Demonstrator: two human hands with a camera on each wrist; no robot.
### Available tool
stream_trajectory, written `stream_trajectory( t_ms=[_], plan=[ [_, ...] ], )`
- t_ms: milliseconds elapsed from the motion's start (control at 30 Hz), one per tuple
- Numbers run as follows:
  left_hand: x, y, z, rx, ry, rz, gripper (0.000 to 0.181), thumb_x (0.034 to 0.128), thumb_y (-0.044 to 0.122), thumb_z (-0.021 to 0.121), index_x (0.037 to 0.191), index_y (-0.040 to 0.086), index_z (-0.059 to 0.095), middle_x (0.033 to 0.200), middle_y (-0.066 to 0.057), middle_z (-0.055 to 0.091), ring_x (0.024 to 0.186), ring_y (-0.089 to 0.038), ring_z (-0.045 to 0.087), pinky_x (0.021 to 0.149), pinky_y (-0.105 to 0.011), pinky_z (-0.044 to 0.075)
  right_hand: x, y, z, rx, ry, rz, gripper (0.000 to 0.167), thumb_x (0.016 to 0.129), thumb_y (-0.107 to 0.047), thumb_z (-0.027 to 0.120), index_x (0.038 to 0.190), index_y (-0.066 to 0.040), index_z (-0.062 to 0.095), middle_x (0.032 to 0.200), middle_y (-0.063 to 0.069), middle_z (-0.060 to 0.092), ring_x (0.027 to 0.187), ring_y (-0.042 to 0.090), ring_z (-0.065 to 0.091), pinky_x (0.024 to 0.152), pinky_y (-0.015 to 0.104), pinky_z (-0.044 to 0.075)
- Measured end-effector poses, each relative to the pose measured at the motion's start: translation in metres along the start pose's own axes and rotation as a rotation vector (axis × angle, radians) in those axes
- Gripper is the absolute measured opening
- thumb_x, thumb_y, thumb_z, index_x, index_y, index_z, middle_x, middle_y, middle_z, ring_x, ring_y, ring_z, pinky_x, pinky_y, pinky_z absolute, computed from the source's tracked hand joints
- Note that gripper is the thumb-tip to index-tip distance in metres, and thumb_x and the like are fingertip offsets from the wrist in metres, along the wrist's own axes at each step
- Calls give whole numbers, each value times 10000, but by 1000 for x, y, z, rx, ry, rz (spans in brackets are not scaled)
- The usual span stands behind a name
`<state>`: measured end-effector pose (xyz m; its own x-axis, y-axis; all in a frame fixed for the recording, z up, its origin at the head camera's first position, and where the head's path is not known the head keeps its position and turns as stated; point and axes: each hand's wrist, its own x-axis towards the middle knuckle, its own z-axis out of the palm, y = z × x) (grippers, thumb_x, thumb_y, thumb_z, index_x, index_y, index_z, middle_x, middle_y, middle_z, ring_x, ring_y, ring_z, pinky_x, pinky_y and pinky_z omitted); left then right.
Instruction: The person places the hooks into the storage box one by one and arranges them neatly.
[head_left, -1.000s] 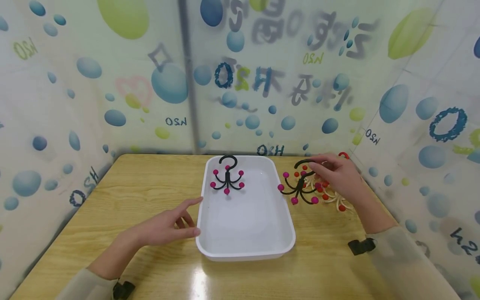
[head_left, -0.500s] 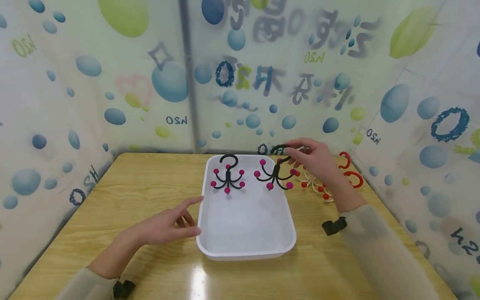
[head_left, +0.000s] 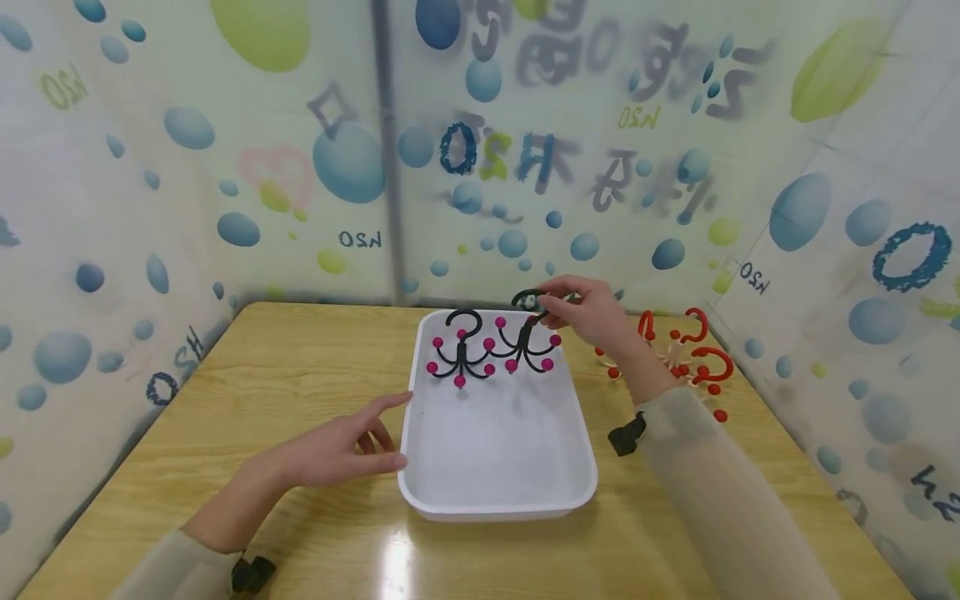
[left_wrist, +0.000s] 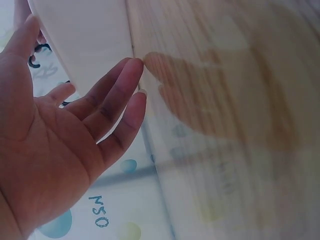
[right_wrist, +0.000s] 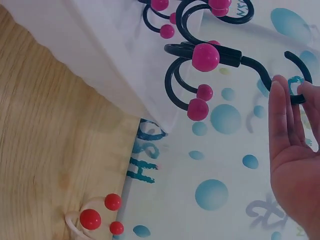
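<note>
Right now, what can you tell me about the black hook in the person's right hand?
The black hook looks glossy, perhaps plastic, with a curved top, a thick shaft and bent arms tipped with pink balls. The right hand pinches its top, holding it tilted over the far end of the white tray; tray contact is unclear.

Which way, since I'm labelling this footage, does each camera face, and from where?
Head: on the person's head, facing forward and down at the white tray; left hand and right hand show.
Left wrist: on that wrist, facing the left hand's work at the tray; that hand shows large.
Right wrist: on that wrist, facing the right hand's grip on a black hanger; that hand shows.
Shared: head and right wrist both show that hanger.
</note>
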<state>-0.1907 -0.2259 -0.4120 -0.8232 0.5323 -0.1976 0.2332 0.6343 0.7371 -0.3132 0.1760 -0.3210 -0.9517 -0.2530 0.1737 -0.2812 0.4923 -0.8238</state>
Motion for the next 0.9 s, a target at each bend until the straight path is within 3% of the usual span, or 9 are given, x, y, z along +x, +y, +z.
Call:
stream_trajectory(
  t_ms=[233,667,900],
  plan=[
    [0,0,0,4,-3,-1,929,1029,517,753,1748,247,231,1187,-54,733,1030,-174,716,892,-412,592,8,5,13,0,-18,59,279,1112,-250,682,1356,-123,728,1214,169,730,989,281,789,943,361,651],
    [0,1,-1,8,-3,4,921,1034,514,748,1748,245,233,1189,-64,731,1026,-173,720,889,-415,595,20,25,25,-2,-86,181,287,1115,-184,671,1376,-67,682,1252,193,645,1122,382,783,1049,517,605],
    [0,1,-1,2,-6,-2,925,1033,511,749,1749,245,227,1191,-61,732,1034,-175,720,896,-418,593,21,29,28,-17,-68,188,284,1117,-198,671,1378,-88,694,1256,173,643,1093,317,789,1032,464,620]
  ],
)
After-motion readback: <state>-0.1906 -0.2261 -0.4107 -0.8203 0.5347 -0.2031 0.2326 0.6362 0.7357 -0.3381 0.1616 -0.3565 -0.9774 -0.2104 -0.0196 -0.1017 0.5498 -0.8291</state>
